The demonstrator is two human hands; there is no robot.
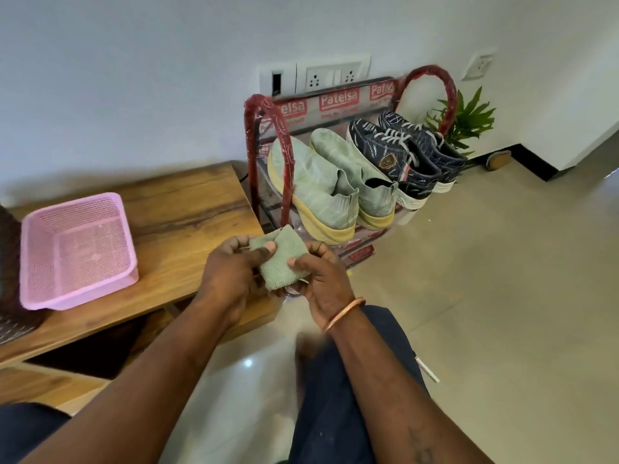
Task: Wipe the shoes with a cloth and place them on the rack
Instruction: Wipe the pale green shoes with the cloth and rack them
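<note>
Both your hands pinch a folded green cloth [280, 260], left hand [231, 274] at its left edge, right hand [322, 281] at its right. Beyond, pale green shoes [318, 182] and navy shoes [403, 155] sit on the red rack [287, 142], seemingly its top shelf.

Dark woven object [8, 262] cut by the left edge, lower tiers of the red-wrapped metal shoe rack [268, 102] hidden behind pale green knit shoes [311, 182], small print on Patelsa labels [338, 102] unreadable, folded green terry cloth [283, 261] partly under left hand [231, 272] and right hand [323, 281]
</note>
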